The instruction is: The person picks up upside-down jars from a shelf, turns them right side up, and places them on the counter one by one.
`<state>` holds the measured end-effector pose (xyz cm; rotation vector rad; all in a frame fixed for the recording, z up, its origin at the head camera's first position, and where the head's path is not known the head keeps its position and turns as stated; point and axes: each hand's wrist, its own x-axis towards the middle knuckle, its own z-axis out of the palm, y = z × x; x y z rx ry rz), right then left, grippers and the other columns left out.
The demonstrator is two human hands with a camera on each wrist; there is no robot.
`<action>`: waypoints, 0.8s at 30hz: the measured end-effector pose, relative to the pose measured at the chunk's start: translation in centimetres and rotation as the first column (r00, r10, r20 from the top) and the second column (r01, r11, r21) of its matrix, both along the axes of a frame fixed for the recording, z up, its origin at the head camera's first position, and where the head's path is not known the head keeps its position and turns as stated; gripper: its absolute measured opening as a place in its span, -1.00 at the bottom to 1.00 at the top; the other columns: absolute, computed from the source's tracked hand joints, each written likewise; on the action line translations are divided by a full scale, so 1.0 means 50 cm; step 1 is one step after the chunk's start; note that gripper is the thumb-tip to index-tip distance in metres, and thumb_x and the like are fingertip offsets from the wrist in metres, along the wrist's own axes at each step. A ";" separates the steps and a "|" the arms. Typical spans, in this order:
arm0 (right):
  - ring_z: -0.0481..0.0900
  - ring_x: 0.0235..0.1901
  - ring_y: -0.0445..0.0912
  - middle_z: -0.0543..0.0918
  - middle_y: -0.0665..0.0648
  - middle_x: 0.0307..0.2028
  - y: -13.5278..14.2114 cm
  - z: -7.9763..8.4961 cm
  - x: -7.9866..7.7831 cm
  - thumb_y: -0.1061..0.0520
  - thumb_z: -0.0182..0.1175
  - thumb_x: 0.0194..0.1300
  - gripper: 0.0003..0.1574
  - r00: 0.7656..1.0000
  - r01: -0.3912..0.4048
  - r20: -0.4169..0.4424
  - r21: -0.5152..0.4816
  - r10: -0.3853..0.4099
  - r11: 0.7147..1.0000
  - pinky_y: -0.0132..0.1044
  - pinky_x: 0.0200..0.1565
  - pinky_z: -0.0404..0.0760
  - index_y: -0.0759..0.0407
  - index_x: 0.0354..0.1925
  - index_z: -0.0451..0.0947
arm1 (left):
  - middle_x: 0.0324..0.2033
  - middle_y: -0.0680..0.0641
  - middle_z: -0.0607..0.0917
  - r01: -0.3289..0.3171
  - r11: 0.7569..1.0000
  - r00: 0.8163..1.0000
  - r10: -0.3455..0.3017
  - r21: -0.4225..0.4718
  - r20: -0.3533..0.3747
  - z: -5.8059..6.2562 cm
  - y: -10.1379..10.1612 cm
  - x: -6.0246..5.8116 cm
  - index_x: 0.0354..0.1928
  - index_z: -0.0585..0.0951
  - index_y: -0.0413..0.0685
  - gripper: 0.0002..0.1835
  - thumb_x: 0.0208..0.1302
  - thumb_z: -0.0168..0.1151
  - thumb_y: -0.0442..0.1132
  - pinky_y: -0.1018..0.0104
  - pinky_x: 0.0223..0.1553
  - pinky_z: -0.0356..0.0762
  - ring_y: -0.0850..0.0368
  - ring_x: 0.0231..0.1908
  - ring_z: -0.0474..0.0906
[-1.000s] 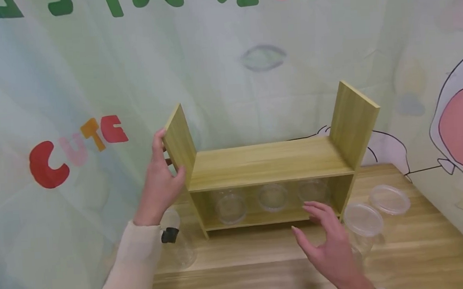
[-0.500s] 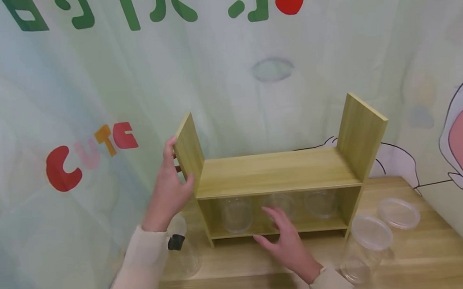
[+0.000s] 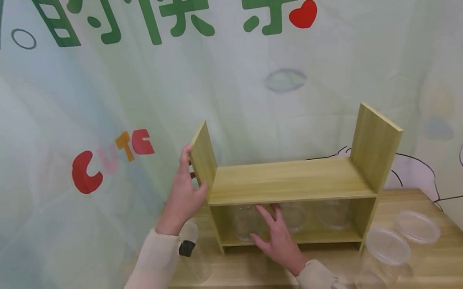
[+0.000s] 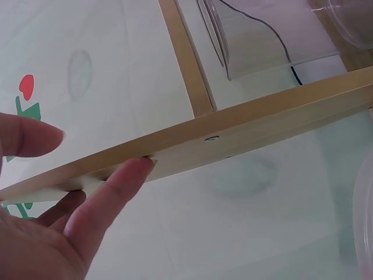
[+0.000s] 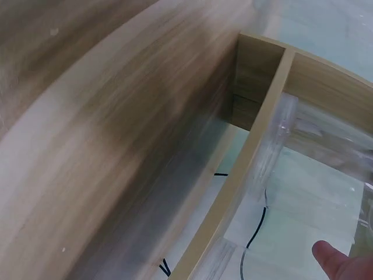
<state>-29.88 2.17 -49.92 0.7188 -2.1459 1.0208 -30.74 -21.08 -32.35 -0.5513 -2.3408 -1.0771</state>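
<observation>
A light wooden two-tier shelf [image 3: 289, 180] stands on the table, its top open between two side panels. My left hand [image 3: 185, 200] is at the left panel [image 3: 203, 157]. In the left wrist view its fingers [image 4: 111, 198] touch the panel's outer face, while the thumb stays apart from the wood. Three clear jars sit in the lower compartment: left [image 3: 246, 225], middle [image 3: 293, 218] and right [image 3: 333, 213]. My right hand [image 3: 279, 241], fingers spread, is at the compartment's front near the left and middle jars. Only its thumb [image 5: 332, 259] shows in the right wrist view.
On the table [image 3: 239, 272], a clear lidded jar [image 3: 378, 268] stands right of the shelf, with a clear round lid-like piece [image 3: 417, 227] behind it. Another clear container [image 3: 199, 263] is at the left, partly behind the left sleeve. A printed curtain [image 3: 236, 95] hangs behind.
My right hand has moved left and forward from the shelf's right end to the lower compartment's front. The left hand stays at the left panel. The head view has shifted.
</observation>
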 end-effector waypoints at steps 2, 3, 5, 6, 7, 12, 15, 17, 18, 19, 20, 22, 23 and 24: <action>0.53 -0.01 0.33 0.21 0.47 0.27 -0.007 -0.004 -0.007 0.15 0.59 -0.06 0.04 0.999 0.020 -0.026 0.000 -0.020 1.000 0.05 -0.18 0.68 0.10 0.36 0.33 | 0.28 -0.17 0.32 -0.005 1.000 1.000 0.005 0.001 -0.003 -0.002 0.000 -0.001 0.49 -0.05 0.32 -0.02 0.20 0.21 -0.52 -0.12 -0.11 0.62 -0.18 0.06 0.44; 0.54 -0.03 0.32 0.22 0.46 0.27 -0.011 -0.005 -0.011 0.14 0.60 -0.07 0.03 0.999 0.024 -0.035 -0.004 -0.024 1.000 0.03 -0.21 0.69 0.12 0.34 0.35 | 0.28 -0.17 0.31 -0.009 1.000 1.000 0.009 -0.001 -0.004 -0.003 -0.001 -0.001 0.49 -0.05 0.32 -0.02 0.20 0.22 -0.52 -0.12 -0.11 0.62 -0.18 0.06 0.44; 0.55 -0.05 0.30 0.22 0.46 0.25 -0.020 -0.005 -0.018 0.11 0.61 -0.09 -0.01 0.998 0.035 -0.058 -0.001 -0.035 0.999 -0.01 -0.25 0.70 0.15 0.28 0.37 | 0.28 -0.17 0.31 -0.015 1.000 1.000 0.015 -0.002 -0.005 -0.003 -0.001 -0.001 0.48 -0.05 0.32 -0.02 0.19 0.22 -0.52 -0.12 -0.11 0.62 -0.18 0.06 0.44; 0.55 -0.04 0.31 0.22 0.46 0.25 -0.024 -0.004 -0.021 0.10 0.61 -0.09 -0.03 0.997 0.035 -0.067 -0.003 -0.035 0.999 0.00 -0.23 0.69 0.18 0.25 0.38 | 0.27 -0.17 0.31 -0.017 1.000 1.000 0.017 0.000 0.001 -0.003 -0.001 0.000 0.48 -0.04 0.33 -0.02 0.19 0.22 -0.52 -0.12 -0.13 0.63 -0.19 0.05 0.45; 0.53 0.00 0.32 0.22 0.46 0.25 -0.028 -0.001 -0.025 0.09 0.61 -0.09 -0.05 0.997 0.038 -0.074 -0.001 -0.038 0.999 0.01 -0.20 0.69 0.20 0.23 0.39 | 0.27 -0.17 0.31 -0.019 1.000 1.000 0.019 0.001 0.003 -0.003 -0.001 0.000 0.48 -0.04 0.33 -0.01 0.19 0.22 -0.52 -0.11 -0.12 0.62 -0.18 0.05 0.44; 0.45 0.12 0.36 0.19 0.43 0.29 -0.047 0.013 -0.034 0.05 0.59 -0.02 -0.11 0.999 0.043 -0.026 -0.022 -0.044 0.999 0.08 0.00 0.60 0.24 0.21 0.42 | 0.28 -0.15 0.30 -0.012 1.000 1.000 0.012 0.009 0.021 -0.003 0.000 0.001 0.48 -0.05 0.35 -0.01 0.18 0.20 -0.52 -0.09 -0.07 0.60 -0.15 0.07 0.42; 0.45 0.13 0.35 0.21 0.42 0.29 -0.055 0.019 -0.034 0.03 0.57 0.01 -0.12 0.999 0.041 0.005 -0.041 -0.041 0.998 0.10 0.01 0.59 0.24 0.23 0.41 | 0.28 -0.15 0.29 -0.012 1.000 1.000 0.012 0.014 0.027 -0.002 -0.005 0.002 0.48 -0.07 0.37 0.00 0.18 0.19 -0.51 -0.09 -0.06 0.59 -0.14 0.08 0.41; 0.45 0.13 0.30 0.26 0.40 0.26 -0.052 0.021 -0.034 0.03 0.57 0.01 -0.13 0.999 0.033 0.006 -0.051 -0.033 0.998 0.10 0.04 0.57 0.23 0.22 0.40 | 0.29 -0.15 0.29 -0.006 1.000 0.999 0.005 0.024 0.035 -0.003 -0.003 0.001 0.49 -0.08 0.39 0.01 0.17 0.19 -0.52 -0.10 -0.07 0.60 -0.14 0.08 0.41; 0.46 0.12 0.26 0.29 0.38 0.23 -0.050 0.021 -0.034 0.04 0.57 0.01 -0.14 1.000 0.029 -0.001 -0.061 -0.029 0.998 0.09 0.05 0.57 0.22 0.21 0.41 | 0.29 -0.15 0.28 -0.003 1.000 0.999 0.002 0.028 0.040 -0.002 -0.003 0.001 0.49 -0.08 0.39 0.02 0.17 0.18 -0.52 -0.10 -0.08 0.60 -0.15 0.08 0.40; 0.46 0.12 0.23 0.32 0.37 0.21 -0.049 0.021 -0.033 0.04 0.58 0.00 -0.15 1.000 0.026 -0.010 -0.072 -0.026 0.997 0.09 0.06 0.56 0.21 0.19 0.41 | 0.30 -0.15 0.28 -0.001 1.000 0.999 0.000 0.029 0.045 -0.002 -0.003 0.001 0.49 -0.09 0.41 0.02 0.18 0.19 -0.52 -0.11 -0.09 0.61 -0.15 0.08 0.40; 0.47 0.11 0.20 0.35 0.34 0.18 -0.047 0.020 -0.033 0.05 0.59 -0.02 -0.16 1.000 0.019 -0.022 -0.086 -0.021 0.996 0.08 0.06 0.55 0.20 0.17 0.42 | 0.30 -0.15 0.27 0.004 0.999 0.999 -0.006 0.033 0.049 -0.002 -0.003 0.000 0.49 -0.09 0.41 0.02 0.18 0.19 -0.52 -0.11 -0.10 0.61 -0.16 0.09 0.40; 0.49 0.06 0.16 0.41 0.30 0.11 -0.044 0.018 -0.032 0.07 0.61 -0.07 -0.18 0.998 0.014 -0.052 -0.109 -0.020 0.994 0.06 0.03 0.57 0.20 0.11 0.44 | 0.30 -0.15 0.27 0.013 0.999 0.998 -0.015 0.041 0.053 -0.002 -0.004 -0.001 0.49 -0.09 0.42 0.02 0.18 0.18 -0.52 -0.10 -0.13 0.62 -0.16 0.08 0.40; 0.51 0.03 0.14 0.44 0.28 0.06 -0.043 0.017 -0.030 0.08 0.62 -0.09 -0.20 0.997 0.015 -0.070 -0.120 -0.023 0.993 0.06 0.01 0.58 0.20 0.08 0.45 | 0.30 -0.15 0.27 0.017 0.999 0.999 -0.019 0.045 0.051 -0.001 -0.005 -0.001 0.49 -0.08 0.43 0.02 0.18 0.18 -0.52 -0.09 -0.12 0.62 -0.16 0.09 0.40; 0.52 0.01 0.13 0.45 0.27 0.04 -0.042 0.016 -0.028 0.08 0.62 -0.11 -0.20 0.997 0.012 -0.080 -0.127 -0.023 0.992 0.05 0.00 0.59 0.20 0.07 0.46 | 0.31 -0.14 0.27 0.020 0.999 0.998 -0.022 0.048 0.051 0.000 -0.005 -0.001 0.49 -0.07 0.43 0.02 0.18 0.18 -0.52 -0.08 -0.12 0.62 -0.15 0.09 0.39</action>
